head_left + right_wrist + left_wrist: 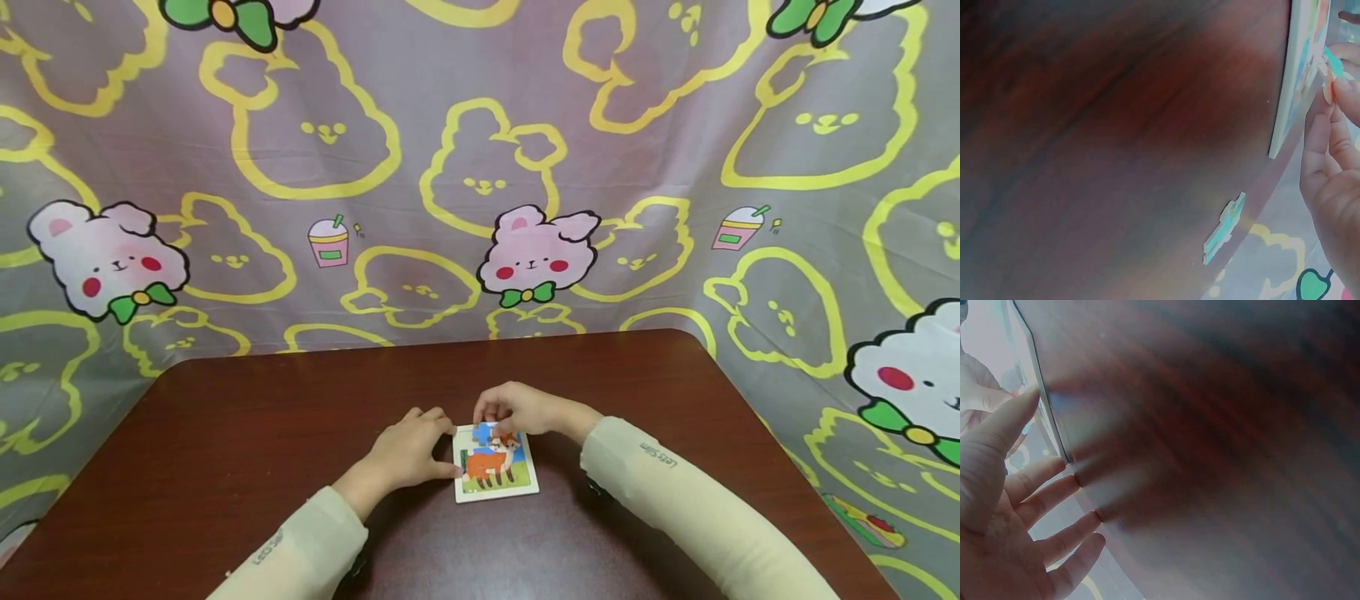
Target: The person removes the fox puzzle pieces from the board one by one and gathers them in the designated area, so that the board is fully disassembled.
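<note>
A small jigsaw board (459,487) with a pale frame lies on the table, its picture an orange, fox-like animal on grass under blue sky. Over the top of the picture, my right hand (528,408) pinches a puzzle piece (1334,65) between thumb and fingers; blue-green and orange show on it. My left hand (412,448) rests at the board's left side, fingers spread and fairly straight. Its thumb tip meets the frame's left edge, and the index fingertip is by the upper left corner. Another puzzle piece (1225,228) lies on the table apart from the board.
The dark reddish-brown table (262,433) has rounded far corners. Behind it and along both sides hangs a grey curtain (420,167) with yellow outlines and pink bunny heads.
</note>
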{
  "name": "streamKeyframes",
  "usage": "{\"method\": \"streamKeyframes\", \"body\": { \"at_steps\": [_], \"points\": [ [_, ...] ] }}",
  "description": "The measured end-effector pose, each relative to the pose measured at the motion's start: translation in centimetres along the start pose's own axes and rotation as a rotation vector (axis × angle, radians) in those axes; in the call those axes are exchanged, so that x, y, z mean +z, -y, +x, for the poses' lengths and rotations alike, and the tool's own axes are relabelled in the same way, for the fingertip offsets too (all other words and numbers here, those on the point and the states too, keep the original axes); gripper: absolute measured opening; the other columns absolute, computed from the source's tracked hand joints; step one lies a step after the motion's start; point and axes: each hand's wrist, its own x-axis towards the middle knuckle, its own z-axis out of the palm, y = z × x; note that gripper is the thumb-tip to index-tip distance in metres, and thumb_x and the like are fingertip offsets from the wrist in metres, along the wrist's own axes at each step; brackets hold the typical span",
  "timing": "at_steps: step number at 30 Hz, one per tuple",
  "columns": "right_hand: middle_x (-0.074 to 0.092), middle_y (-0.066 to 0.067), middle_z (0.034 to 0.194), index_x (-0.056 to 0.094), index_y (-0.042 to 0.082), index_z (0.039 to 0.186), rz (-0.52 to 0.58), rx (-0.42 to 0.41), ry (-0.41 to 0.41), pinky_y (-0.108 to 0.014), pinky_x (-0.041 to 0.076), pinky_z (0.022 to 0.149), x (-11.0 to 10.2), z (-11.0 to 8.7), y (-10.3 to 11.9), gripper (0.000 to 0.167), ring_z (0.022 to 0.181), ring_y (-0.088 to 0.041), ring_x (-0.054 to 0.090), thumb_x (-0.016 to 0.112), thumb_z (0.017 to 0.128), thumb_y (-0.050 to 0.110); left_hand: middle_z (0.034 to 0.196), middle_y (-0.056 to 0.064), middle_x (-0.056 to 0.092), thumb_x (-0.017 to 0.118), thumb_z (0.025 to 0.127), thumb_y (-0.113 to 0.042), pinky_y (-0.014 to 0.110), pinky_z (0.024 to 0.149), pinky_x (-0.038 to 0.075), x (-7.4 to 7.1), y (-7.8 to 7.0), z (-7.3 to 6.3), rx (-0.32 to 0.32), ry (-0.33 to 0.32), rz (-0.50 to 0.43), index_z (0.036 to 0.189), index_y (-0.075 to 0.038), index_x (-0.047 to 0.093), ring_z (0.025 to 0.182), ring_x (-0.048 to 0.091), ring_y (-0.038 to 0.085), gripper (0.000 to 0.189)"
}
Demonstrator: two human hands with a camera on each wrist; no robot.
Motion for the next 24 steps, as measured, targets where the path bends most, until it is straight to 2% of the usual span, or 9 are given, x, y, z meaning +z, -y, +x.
{"method": "streamKeyframes", "body": {
  "at_steps": [10, 24],
  "points": [
    [0.065, -0.005, 0.089, 0.068, 0.004, 0.11, 0.063, 0.035, -0.028, -0.022, 0.052, 0.074, -0.4, -0.6, 0.2, 0.022, 0.08, -0.009, 0.059, 0.069, 0.089, -0.002, 0.117, 0.0, 0.064, 0.084, 0.074, -0.049, 0.052, 0.078, 0.054, 0.0, -0.1, 0.0, -0.001, 0.001, 0.005, 0.116, -0.014, 0.071, 0.108, 0.056, 0.025, 0.056],
    [0.064, -0.008, 0.086, 0.069, 0.0, 0.107, 0.062, -0.021, -0.071, -0.022, 0.051, 0.073, -1.2, -1.9, -0.8, 0.021, 0.077, -0.008, 0.058, 0.069, 0.087, -0.006, 0.117, 0.0, 0.064, 0.084, 0.074, -0.049, 0.049, 0.079, 0.054, 0.1, -0.1, 0.0, -0.015, 0.003, 0.014, 0.116, -0.014, 0.07, 0.106, 0.056, 0.024, 0.056]
  ]
}}
